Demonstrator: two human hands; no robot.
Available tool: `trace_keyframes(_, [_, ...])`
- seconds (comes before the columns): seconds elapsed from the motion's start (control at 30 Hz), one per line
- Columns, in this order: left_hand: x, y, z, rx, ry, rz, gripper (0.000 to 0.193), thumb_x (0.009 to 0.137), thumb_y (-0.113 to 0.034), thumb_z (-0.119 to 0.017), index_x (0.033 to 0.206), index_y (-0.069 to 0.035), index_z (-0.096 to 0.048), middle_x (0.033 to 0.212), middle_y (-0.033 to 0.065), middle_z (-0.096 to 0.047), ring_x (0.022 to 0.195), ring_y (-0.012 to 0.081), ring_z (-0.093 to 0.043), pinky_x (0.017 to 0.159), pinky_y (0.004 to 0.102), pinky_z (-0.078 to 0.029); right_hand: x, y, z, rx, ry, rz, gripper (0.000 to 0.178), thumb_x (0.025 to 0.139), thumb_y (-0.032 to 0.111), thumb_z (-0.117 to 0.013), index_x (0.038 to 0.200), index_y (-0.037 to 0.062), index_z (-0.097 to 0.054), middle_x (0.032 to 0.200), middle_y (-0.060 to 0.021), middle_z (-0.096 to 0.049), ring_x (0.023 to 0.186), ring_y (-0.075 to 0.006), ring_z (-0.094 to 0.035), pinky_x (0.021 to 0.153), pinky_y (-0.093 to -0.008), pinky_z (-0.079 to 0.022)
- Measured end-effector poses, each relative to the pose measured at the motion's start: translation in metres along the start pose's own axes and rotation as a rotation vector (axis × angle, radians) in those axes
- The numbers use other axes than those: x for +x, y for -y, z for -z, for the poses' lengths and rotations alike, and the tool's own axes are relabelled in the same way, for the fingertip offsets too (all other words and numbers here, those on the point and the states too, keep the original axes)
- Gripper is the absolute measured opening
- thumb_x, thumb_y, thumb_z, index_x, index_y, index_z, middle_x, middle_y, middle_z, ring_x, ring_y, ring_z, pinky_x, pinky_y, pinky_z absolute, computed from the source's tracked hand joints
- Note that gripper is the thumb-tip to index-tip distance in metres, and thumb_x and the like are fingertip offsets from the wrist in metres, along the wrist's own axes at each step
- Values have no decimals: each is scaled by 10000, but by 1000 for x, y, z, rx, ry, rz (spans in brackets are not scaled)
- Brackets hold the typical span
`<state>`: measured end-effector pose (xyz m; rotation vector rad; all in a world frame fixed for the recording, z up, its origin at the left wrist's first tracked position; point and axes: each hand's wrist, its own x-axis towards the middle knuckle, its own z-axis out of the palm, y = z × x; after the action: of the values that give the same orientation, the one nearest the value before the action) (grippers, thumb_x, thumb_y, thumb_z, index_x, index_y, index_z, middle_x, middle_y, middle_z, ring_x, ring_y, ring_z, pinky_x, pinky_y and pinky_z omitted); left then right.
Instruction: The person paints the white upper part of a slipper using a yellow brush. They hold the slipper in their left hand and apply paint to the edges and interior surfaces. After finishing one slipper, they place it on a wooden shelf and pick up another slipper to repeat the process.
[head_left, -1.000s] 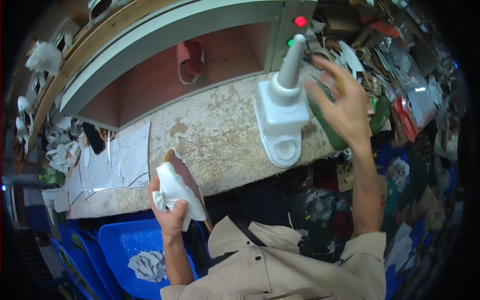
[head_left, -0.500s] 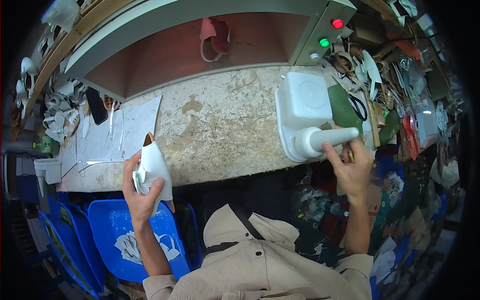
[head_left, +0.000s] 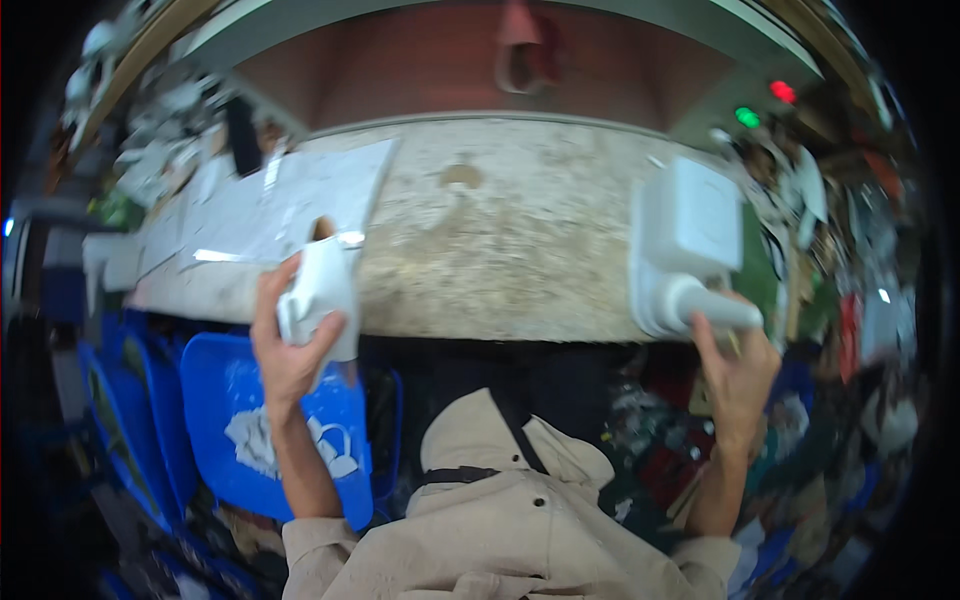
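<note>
Nearest the person, the left hand (head_left: 290, 350) is clamped on a white shoe upper (head_left: 322, 295), held just off the near edge of the speckled workbench (head_left: 500, 240) and above a blue crate (head_left: 270, 430) that sits below that edge with more white pieces inside. The right hand (head_left: 738, 375) is wrapped shut around the white lever handle (head_left: 712, 308) of the white press unit (head_left: 690, 235) at the workbench's right end. Farther back on the workbench lie grey sheets (head_left: 300, 195), with a green light (head_left: 747, 117) and a red light (head_left: 783, 91) beyond the press.
</note>
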<state>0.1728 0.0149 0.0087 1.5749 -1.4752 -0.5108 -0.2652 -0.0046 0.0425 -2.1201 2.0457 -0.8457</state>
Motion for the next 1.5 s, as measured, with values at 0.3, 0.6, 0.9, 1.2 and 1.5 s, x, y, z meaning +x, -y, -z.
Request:
trace_keyframes(0.3, [19,52,40,-534,-180,273,551,871,-216,-701,1348,-21,-505,1142,85,-599,1043,197,-597,905,335,-485,-6,-18,-9,16,44,-100,370,924,174,-690,1154,-105,-613,978,-194,-708,851,-215,-666,754,-328,-511])
trace_keyframes(0.6, [78,205,144,-1213,-481,441,495,942,-427,-596,1259,-53,-526,1136,117,-622,1012,279,-626,959,451,-493,-36,-2,-3,128,-87,-191,257,916,151,-700,1063,-59,-680,950,-165,-718,812,-201,-667,726,-322,-522])
trace_keyframes(0.9, [106,296,279,-167,-456,566,534,961,-425,-595,1314,-31,-527,1181,89,-615,1066,211,-582,951,392,-463,-74,8,19,59,158,-335,248,925,116,-665,1108,-52,-671,917,-134,-725,797,-153,-667,730,-287,-511])
trace_keyframes(1.2, [75,382,359,-321,-330,548,592,982,-490,-514,1448,-135,-428,1438,88,-467,1317,266,-434,1055,413,-369,-68,24,9,218,153,-245,192,846,74,-724,1013,-20,-708,835,-104,-726,609,-110,-571,526,-249,-406])
trace_keyframes(1.5, [86,328,367,219,-772,272,510,980,-370,-592,1360,-38,-513,1338,155,-553,1178,232,-557,978,326,-440,83,-50,51,-57,-43,-102,282,914,232,-656,895,-46,-695,760,-194,-688,674,-301,-679,623,-368,-485])
